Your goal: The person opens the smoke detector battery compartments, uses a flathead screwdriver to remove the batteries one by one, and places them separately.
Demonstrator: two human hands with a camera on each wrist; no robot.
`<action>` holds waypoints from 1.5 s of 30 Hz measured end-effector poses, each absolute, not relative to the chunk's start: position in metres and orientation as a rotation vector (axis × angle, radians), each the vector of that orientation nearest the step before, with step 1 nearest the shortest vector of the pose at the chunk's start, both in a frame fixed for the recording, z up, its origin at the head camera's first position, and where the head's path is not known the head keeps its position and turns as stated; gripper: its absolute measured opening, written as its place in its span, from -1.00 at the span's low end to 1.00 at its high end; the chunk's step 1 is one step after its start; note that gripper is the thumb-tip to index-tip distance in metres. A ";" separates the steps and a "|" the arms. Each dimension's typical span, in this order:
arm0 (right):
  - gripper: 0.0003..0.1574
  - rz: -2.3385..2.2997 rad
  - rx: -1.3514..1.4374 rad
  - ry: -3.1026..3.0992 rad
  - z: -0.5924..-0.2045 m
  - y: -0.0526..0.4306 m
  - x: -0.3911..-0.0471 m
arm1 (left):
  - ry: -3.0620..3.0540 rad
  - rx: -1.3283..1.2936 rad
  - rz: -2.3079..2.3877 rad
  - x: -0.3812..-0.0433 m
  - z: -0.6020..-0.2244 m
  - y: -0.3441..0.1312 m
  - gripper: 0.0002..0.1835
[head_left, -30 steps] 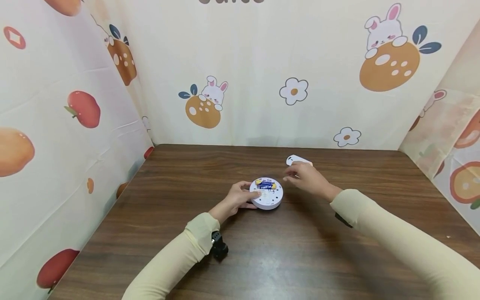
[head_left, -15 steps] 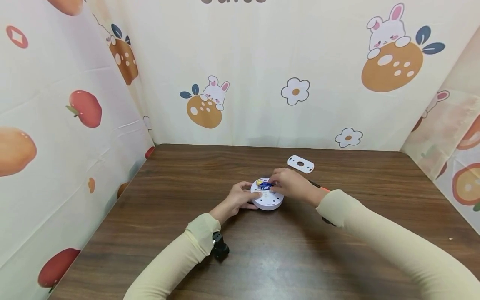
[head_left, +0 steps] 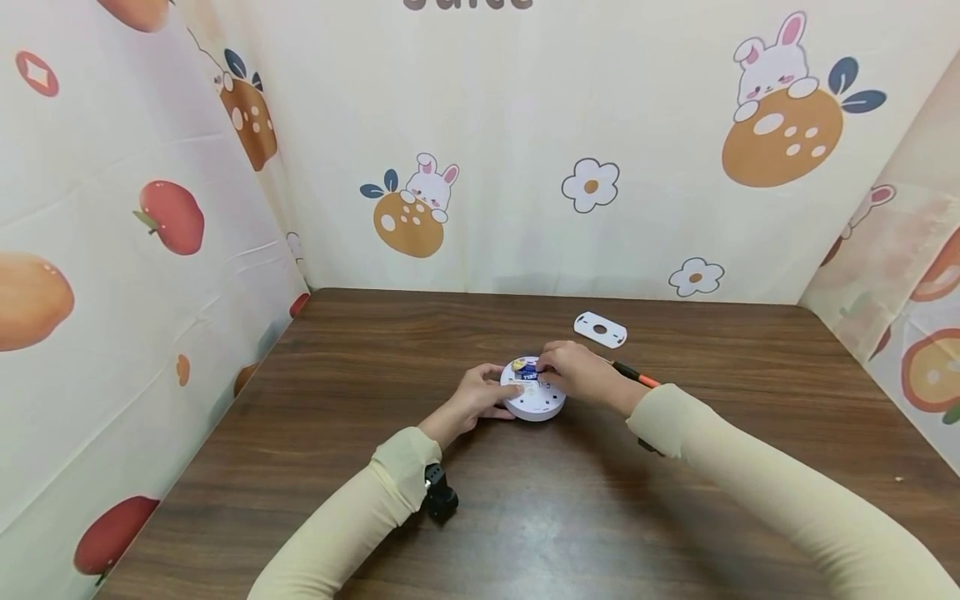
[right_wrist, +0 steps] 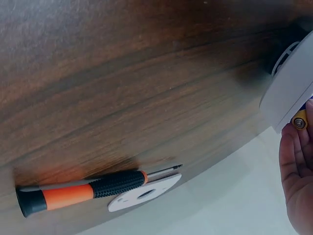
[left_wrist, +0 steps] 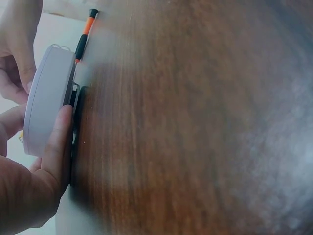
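A round white device, like a smoke alarm, is held tilted just over the table with its back and battery bay towards me. My left hand grips its left side, thumb on the back face and fingers beneath. Blue-and-yellow batteries lie in the bay. At the bay's right end, my right hand pinches a battery, whose yellow end shows in the right wrist view. Its fingertips partly cover the bay. In the left wrist view, the alarm's white side wall hides the battery bay.
A screwdriver with an orange and black handle lies right of the alarm, partly behind my right forearm in the head view. Near it rests a white mounting plate with a central hole. Printed curtains stand along the table's back and sides.
My right hand has come left from beside the mounting plate onto the battery bay, uncovering the plate and the screwdriver. The left hand and alarm have stayed nearly still.
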State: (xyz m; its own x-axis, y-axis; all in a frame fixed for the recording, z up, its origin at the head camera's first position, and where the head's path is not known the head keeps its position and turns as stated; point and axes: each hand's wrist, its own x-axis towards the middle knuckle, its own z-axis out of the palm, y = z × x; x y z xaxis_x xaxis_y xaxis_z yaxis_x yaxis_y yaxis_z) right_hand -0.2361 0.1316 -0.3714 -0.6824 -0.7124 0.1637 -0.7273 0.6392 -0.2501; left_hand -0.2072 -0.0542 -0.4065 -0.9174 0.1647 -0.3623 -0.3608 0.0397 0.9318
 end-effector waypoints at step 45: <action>-0.94 0.768 0.846 -2.706 -0.376 0.142 -0.307 | 1.962 -0.216 1.930 -0.206 -0.406 -0.055 -0.42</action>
